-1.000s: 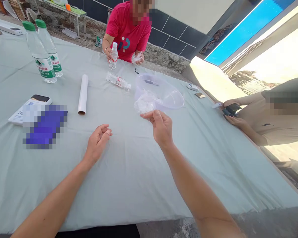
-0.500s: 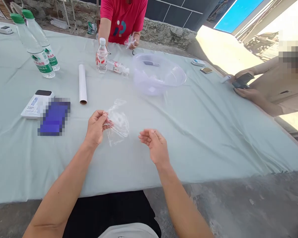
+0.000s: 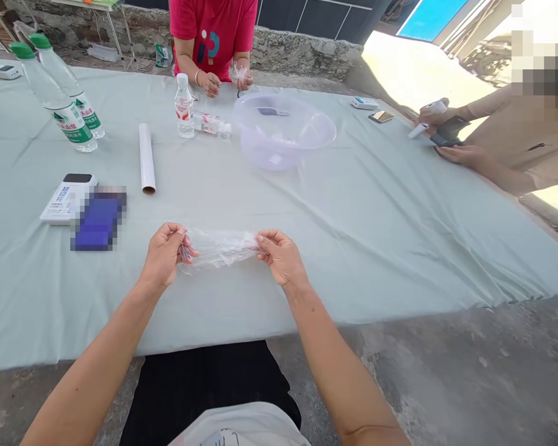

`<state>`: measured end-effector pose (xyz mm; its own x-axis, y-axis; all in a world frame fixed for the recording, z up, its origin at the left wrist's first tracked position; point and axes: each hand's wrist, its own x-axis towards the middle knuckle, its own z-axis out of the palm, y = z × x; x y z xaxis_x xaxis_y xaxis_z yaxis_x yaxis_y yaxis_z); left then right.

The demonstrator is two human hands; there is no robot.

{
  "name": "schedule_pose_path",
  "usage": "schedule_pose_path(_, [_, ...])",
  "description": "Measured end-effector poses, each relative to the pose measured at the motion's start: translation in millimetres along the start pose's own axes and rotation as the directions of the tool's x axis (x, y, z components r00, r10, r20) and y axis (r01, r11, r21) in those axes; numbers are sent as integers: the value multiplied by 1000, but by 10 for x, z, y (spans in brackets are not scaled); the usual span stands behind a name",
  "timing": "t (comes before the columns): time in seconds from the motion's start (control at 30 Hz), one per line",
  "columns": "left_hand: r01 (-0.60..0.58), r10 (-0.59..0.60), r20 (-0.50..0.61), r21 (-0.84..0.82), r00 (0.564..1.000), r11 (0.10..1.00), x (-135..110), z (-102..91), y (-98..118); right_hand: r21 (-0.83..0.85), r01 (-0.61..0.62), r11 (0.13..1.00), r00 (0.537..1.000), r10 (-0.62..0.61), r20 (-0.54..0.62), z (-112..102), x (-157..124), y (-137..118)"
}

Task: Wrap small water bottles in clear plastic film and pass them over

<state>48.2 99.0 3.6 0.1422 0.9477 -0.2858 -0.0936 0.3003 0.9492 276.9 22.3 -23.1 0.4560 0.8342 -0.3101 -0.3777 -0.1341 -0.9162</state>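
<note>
A thin, crumpled piece of clear plastic film (image 3: 221, 248) is stretched sideways just above the table, between my two hands. My left hand (image 3: 163, 253) pinches its left end between thumb and fingers. The right end is pinched in my right hand (image 3: 281, 255). Whether the film is a bag, a cover or a flat sheet I cannot tell. Beyond my hands stands a translucent lilac plastic basin (image 3: 279, 145), with a dark object visible at its far side. A white roll (image 3: 147, 160) with a brown core lies ahead of my left hand.
Two green-capped water bottles (image 3: 72, 127), a white power bank (image 3: 67, 199) and a blurred blue item (image 3: 97, 220) are at left. One small bottle (image 3: 185, 108) stands near another lying bottle (image 3: 211, 125). A person in red (image 3: 211, 37) holds clear plastic opposite; another person sits at right.
My right hand, free before, has moved left and taken the film's right end, pulling it out sideways. The person opposite has let go of the small bottle and drawn that hand back.
</note>
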Motion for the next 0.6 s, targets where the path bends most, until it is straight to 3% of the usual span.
schedule_pose_path(0.2, [146, -144, -92, 12, 985, 989, -136, -187, -95, -122, -47, 991, 991, 32, -128, -451, -63, -25])
schedule_pose_path(0.3, [156, -150, -146, 30, 978, 987, -169, -285, -61, -275, 20, 961, 951, -103, -291, -671, -87, -59])
schedule_pose_path(0.37, [189, -182, -109, 52, 977, 981, -197, -326, -38, -413, 106, 904, 920, -247, -306, -689, -136, -97])
schedule_pose_path(0.4, [209, -203, -79, 67, 976, 976, -211, -337, -33, -482, 170, 859, 918, -316, -239, -643, -167, -119])
schedule_pose_path(0.47, [229, -226, -45, 96, 973, 969, -229, -348, -34, -600, 331, 728, 916, -400, 21, -453, -219, -162])
schedule_pose_path(0.53, [225, -221, -45, 123, 974, 967, -235, -367, -32, -689, 454, 565, 886, -365, 285, -196, -228, -197])
schedule_pose_path(0.6, [217, -215, -29, 157, 976, 963, -241, -419, -4, -767, 496, 407, 868, -234, 437, 35, -183, -216])
